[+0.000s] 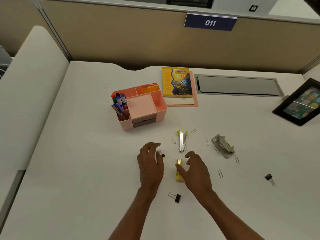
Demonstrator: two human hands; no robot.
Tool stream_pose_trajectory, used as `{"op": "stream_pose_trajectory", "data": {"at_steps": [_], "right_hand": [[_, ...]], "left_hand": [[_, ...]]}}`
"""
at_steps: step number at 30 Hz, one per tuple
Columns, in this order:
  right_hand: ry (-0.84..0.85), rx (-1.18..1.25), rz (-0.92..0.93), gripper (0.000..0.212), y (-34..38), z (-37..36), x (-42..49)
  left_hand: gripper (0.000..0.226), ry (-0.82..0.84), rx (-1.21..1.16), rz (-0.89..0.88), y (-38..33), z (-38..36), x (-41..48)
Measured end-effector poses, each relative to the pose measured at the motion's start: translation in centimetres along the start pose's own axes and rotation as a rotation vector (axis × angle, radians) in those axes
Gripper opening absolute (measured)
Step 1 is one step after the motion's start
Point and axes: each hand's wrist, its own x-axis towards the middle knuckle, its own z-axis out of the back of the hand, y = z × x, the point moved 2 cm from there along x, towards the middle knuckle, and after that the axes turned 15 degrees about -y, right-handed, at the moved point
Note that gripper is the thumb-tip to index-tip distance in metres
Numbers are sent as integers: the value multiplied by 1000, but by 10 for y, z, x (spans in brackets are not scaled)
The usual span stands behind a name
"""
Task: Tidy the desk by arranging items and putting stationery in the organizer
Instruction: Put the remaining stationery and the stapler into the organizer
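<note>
Near the front edge of the white counter [86, 153], we hold both hands low over the scattered stationery. Our left hand [150, 163] hovers with its fingers [155, 146] loosely curled, and a small black binder clip [161, 154] sits right at their tips; whether they pinch it or only touch it, we cannot tell. Our right hand [195, 170] is spread and released, its thumb resting against the yellow staple box [178, 170], which lies flat on the counter between our two hands. Just beyond the right fingertips lies the opened stapler [181, 141], with loose paper clips [207, 141] strewn around it. A grey hole punch [223, 145] lies further toward the right edge. A second binder clip [175, 197] lies between our wrists, nearer the front edge, and a third binder clip [269, 178] lies well apart toward the right edge. The pink organizer [155, 108] stands toward the middle of the counter, beyond our hands, with markers [120, 100] upright in its left compartment. A yellow notebook [177, 84] lies just beside it toward the back edge. A black picture frame [299, 104] sits at the right edge.
</note>
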Motion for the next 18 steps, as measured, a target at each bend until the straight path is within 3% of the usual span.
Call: {"op": "stream_pose_trajectory", "data": {"at_steps": [6,12,18], "right_hand": [[19,12,-88,65,-6,-19,-21],[20,28,-110,59,-12,-28,-26],[-72,137,-102,37,-6,-21,-26]], "left_hand": [[36,36,9,-34,-3,-2,-16],[36,52,11,-48,-3,-2,-25],[40,32,-10,-52,-2,2,-25]]}}
